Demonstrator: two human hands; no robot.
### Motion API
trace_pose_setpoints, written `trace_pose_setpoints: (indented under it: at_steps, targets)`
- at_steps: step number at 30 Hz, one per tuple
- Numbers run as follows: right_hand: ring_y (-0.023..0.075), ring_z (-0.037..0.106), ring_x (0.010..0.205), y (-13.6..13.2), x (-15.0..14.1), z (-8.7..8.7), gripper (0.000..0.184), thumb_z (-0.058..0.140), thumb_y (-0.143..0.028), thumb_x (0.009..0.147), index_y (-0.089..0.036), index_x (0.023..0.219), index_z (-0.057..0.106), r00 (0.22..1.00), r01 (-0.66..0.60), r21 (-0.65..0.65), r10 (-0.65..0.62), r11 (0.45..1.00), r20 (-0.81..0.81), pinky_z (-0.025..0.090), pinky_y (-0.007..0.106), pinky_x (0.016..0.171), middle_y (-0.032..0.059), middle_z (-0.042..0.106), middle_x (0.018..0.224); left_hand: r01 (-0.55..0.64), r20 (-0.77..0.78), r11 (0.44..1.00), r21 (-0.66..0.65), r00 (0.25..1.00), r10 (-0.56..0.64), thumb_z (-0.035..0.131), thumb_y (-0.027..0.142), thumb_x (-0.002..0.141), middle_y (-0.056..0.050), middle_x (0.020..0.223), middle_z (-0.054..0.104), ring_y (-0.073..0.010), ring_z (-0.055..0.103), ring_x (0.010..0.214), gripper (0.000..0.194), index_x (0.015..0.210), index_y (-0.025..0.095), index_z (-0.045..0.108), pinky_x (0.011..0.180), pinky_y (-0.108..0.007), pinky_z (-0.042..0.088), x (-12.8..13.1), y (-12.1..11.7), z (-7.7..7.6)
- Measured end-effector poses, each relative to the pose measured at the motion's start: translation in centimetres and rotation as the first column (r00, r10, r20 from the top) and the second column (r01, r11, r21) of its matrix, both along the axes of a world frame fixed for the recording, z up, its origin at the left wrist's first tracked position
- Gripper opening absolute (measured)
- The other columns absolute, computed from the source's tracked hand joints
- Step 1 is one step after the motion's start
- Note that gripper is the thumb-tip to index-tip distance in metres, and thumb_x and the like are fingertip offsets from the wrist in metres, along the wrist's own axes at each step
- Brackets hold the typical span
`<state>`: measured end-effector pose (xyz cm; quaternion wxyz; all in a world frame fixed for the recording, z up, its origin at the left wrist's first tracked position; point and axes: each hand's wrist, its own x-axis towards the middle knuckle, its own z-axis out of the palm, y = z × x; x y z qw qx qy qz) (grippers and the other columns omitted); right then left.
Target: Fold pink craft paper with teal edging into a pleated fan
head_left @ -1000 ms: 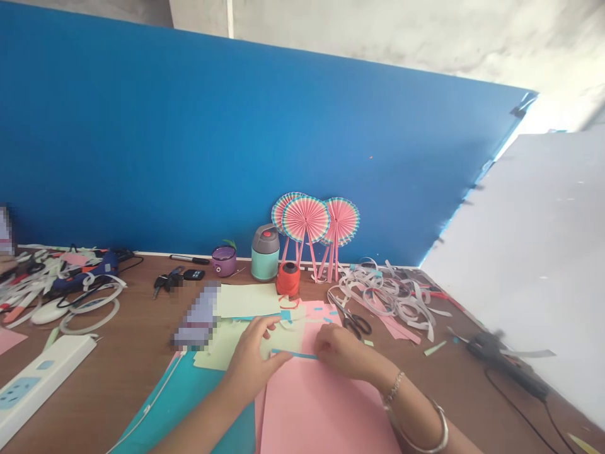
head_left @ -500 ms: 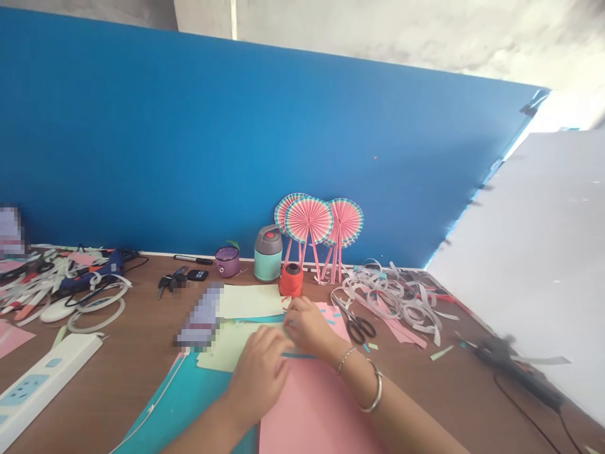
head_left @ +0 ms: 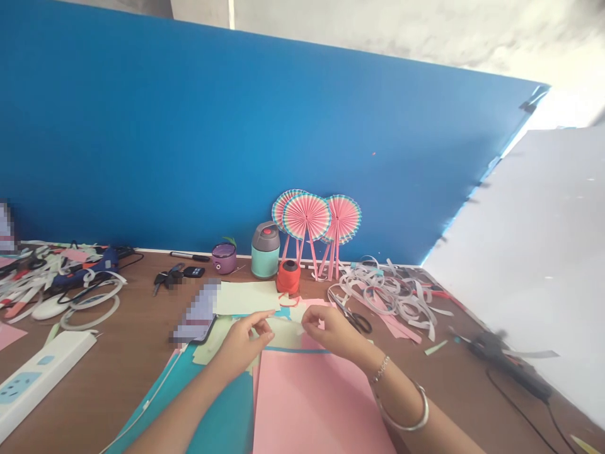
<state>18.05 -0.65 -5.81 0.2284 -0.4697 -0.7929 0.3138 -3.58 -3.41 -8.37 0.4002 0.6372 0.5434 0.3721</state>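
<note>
The pink sheet point(head_left: 321, 403) lies just nearer the person than the fingers point(head_left: 256, 318).

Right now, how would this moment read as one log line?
left hand, right hand: apart, over papers | grip: unclear | fans: upright, behind

Bright light fills the scene, strongest beyond the upper right end of the blue partition point(head_left: 236, 139), where glare washes out detail. A soft shadow dulls the partition's right part. Below the partition, the pink paper point(head_left: 321, 403) is softly lit, a phone point(head_left: 196, 312) is pixelated, and a black corded tool point(head_left: 513, 369) under the partition's right end looks smeared.
</note>
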Motion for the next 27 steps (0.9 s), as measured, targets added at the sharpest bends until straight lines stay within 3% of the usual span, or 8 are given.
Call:
trace_pose_setpoints:
  at_steps: [5,11,14,17,19,21,24,27]
  targets:
    - [0.0138,0.054,0.068,-0.4,-0.2,-0.3,0.016,0.046,-0.012,0.075,-0.017,0.071,0.061,1.000,-0.003,-0.002,0.003,1.000,-0.021,0.042,0.024,0.064,0.0015,0.063,0.072,-0.057,0.160,0.998,-0.037,0.985,0.062,0.055,0.040,0.074,-0.004,0.076,0.066,-0.0183,0.060,0.077,0.033,0.094,0.016,0.065,0.071,-0.029,0.045,0.5,0.0,-0.2]
    - [0.0170,0.057,0.078,0.9,0.3,-0.8,0.020,0.047,-0.012,0.078,-0.019,0.077,0.065,0.985,0.002,0.149,-0.028,0.989,0.170,0.040,0.028,0.073,0.0036,0.066,0.078,-0.217,0.007,0.972,0.089,0.976,0.217,0.050,0.043,0.076,-0.002,0.071,0.067,-0.0165,0.055,0.061,0.028,0.071,0.018,0.063,0.059,-0.027,0.041,0.0,0.3,-0.7]
    - [0.0234,0.055,0.086,2.1,2.3,-0.9,0.024,0.047,-0.005,0.074,-0.017,0.080,0.067,0.863,0.143,0.353,-0.291,0.925,0.414,0.036,0.036,0.078,0.0104,0.066,0.085,-0.317,-0.023,0.937,0.148,0.946,0.323,0.048,0.043,0.078,-0.003,0.075,0.068,-0.0169,0.055,0.062,0.030,0.075,0.019,0.064,0.059,-0.027,0.040,-0.5,0.4,-0.7]
    - [0.0314,0.050,0.101,2.5,3.5,-0.6,0.033,0.050,0.000,0.067,-0.017,0.091,0.067,0.702,0.333,0.489,-0.558,0.806,0.443,0.033,0.043,0.083,0.0165,0.062,0.099,-0.330,-0.005,0.924,0.193,0.942,0.337,0.048,0.043,0.079,-0.003,0.076,0.070,-0.0201,0.059,0.074,0.029,0.077,0.019,0.065,0.069,-0.030,0.042,-0.6,0.4,-0.6]
    - [0.0281,0.049,0.106,2.1,2.9,-0.4,0.042,0.047,-0.001,0.069,-0.019,0.103,0.064,0.832,0.273,0.454,-0.445,0.848,0.331,0.034,0.042,0.088,0.0133,0.060,0.111,-0.295,0.004,0.932,0.211,0.954,0.301,0.048,0.042,0.080,-0.003,0.078,0.069,-0.0206,0.059,0.079,0.028,0.077,0.020,0.064,0.074,-0.031,0.042,-0.5,0.2,-0.5]
    - [0.0227,0.048,0.112,1.3,1.3,-0.5,0.046,0.048,-0.009,0.075,-0.021,0.119,0.056,0.981,0.060,0.363,-0.123,0.930,0.152,0.036,0.038,0.094,0.0091,0.056,0.122,-0.264,0.011,0.939,0.222,0.963,0.268,0.048,0.041,0.080,-0.003,0.078,0.069,-0.0199,0.059,0.079,0.027,0.076,0.020,0.064,0.077,-0.031,0.042,-0.2,-0.1,-0.3]
    - [0.0214,0.045,0.119,0.5,-1.3,-0.9,0.053,0.053,-0.020,0.079,-0.022,0.131,0.044,0.995,-0.078,0.271,0.090,0.960,-0.032,0.035,0.038,0.099,0.0083,0.051,0.131,-0.235,0.028,0.943,0.235,0.971,0.235,0.049,0.041,0.081,-0.003,0.077,0.067,-0.0189,0.058,0.076,0.027,0.075,0.020,0.064,0.075,-0.030,0.043,0.1,-0.3,-0.1]
    - [0.0217,0.056,0.101,0.2,-2.2,-1.1,0.028,0.052,-0.022,0.082,-0.020,0.107,0.063,0.996,-0.033,0.188,0.048,0.982,-0.075,0.041,0.037,0.090,0.0078,0.065,0.107,-0.230,0.032,0.944,0.237,0.973,0.229,0.049,0.041,0.080,-0.003,0.075,0.067,-0.0185,0.057,0.075,0.026,0.075,0.020,0.064,0.072,-0.029,0.043,0.1,-0.4,0.2]
